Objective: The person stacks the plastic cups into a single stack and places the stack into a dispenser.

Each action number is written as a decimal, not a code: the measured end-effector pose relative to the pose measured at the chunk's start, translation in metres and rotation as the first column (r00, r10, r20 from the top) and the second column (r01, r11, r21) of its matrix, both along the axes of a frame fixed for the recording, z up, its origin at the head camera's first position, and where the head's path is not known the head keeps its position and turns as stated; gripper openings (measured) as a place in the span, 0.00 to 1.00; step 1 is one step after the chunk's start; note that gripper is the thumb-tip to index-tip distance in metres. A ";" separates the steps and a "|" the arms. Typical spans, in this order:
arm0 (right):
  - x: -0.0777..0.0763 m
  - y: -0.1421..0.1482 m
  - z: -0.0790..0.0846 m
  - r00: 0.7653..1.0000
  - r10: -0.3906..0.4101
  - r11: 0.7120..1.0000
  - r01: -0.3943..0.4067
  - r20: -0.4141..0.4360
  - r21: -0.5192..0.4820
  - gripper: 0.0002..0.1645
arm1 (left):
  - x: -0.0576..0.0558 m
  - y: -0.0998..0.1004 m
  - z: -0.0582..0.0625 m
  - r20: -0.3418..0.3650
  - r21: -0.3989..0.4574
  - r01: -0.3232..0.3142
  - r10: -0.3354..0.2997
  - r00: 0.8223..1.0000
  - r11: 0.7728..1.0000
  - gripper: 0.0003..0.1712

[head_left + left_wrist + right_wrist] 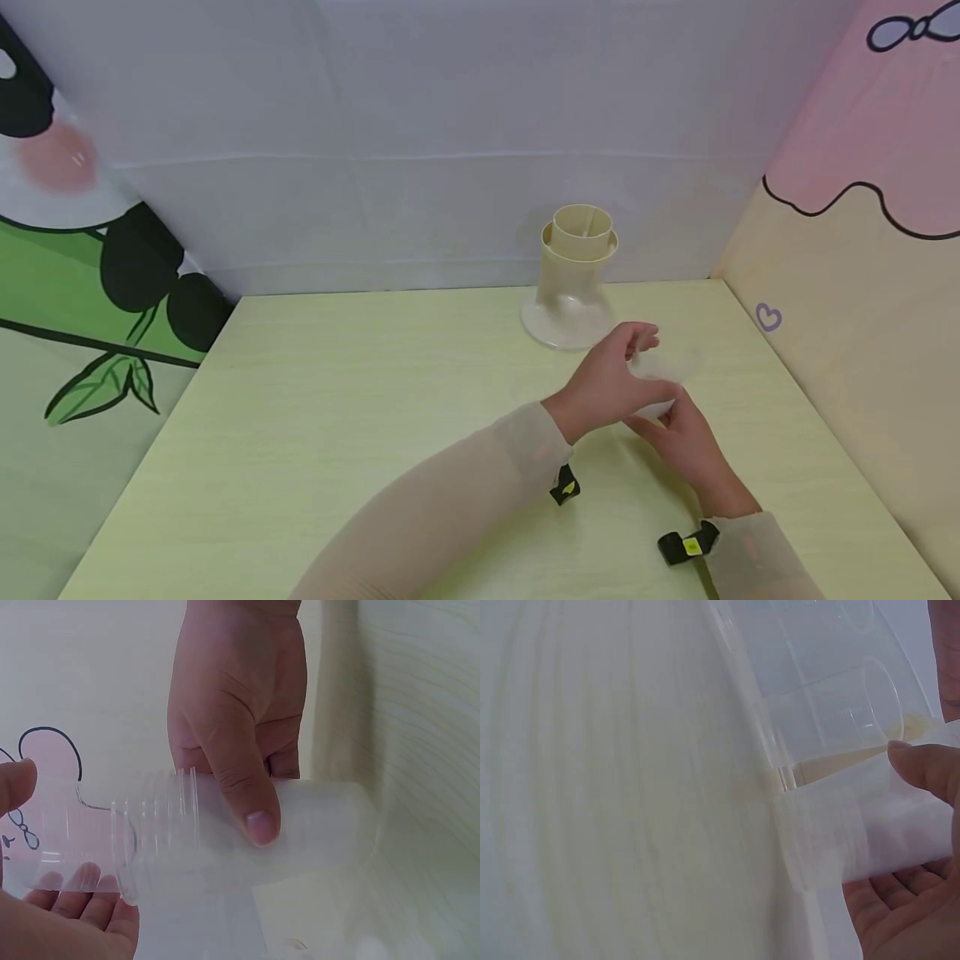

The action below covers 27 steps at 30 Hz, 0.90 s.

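Note:
A stack of translucent plastic cups point(157, 840) lies sideways between my two hands above the table's right half. Several rims show as close ridges in the left wrist view. My left hand point(607, 375) curves round one end, thumb and fingers on opposite sides of the cups. The other end is gripped by my right hand point(693, 442), whose thumb point(244, 795) lies across the smooth, cloudy wall. In the head view the cups look blurred and the hands partly cover them. Behind the hands stands a cream cup holder point(558, 279) with a round tube inside a wider one.
The pale wood-grain table point(360, 417) reaches back to a white cloth wall point(450, 192). Printed side panels stand at left and right point(847, 358). In the right wrist view, a clear-looking plastic shape point(810, 712) rises beside the held cups; its kind I cannot tell.

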State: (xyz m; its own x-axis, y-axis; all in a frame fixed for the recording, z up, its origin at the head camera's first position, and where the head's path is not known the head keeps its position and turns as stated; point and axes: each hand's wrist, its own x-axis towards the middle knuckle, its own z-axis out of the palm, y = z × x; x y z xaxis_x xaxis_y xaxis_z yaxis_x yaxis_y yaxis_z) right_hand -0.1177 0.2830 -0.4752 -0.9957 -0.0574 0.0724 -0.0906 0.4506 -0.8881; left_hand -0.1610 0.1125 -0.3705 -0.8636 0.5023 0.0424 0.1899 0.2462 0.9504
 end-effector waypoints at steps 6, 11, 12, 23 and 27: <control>-0.001 0.000 -0.003 0.999 0.016 1.000 -0.016 -0.033 -0.019 0.42 | 0.001 -0.001 -0.005 0.027 -0.042 -0.024 0.025 0.999 0.999 0.42; -0.001 0.000 -0.003 0.999 0.014 1.000 -0.014 -0.035 -0.022 0.40 | 0.003 0.000 -0.007 0.066 -0.094 -0.038 0.044 0.997 0.995 0.46; -0.001 -0.001 -0.002 0.999 0.014 0.999 -0.015 -0.035 -0.029 0.40 | 0.004 0.000 -0.007 0.072 -0.104 -0.039 0.047 0.996 0.994 0.47; -0.002 -0.002 0.000 0.999 0.017 0.999 -0.019 -0.035 -0.045 0.44 | 0.004 0.001 -0.014 0.020 -0.157 -0.036 0.040 0.999 0.987 0.52; -0.002 0.001 -0.001 1.000 0.000 1.000 0.000 -0.020 -0.007 0.44 | 0.006 -0.001 -0.011 -0.022 -0.177 -0.030 0.027 0.999 0.984 0.52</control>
State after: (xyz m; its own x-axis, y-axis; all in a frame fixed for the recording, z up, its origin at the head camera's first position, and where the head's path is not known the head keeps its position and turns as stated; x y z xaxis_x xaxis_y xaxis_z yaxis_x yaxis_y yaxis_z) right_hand -0.1196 0.2836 -0.4761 -0.9940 -0.0567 0.0931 -0.1086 0.4444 -0.8892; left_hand -0.1548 0.1114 -0.3814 -0.8777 0.4785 -0.0283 0.1985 0.4165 0.8872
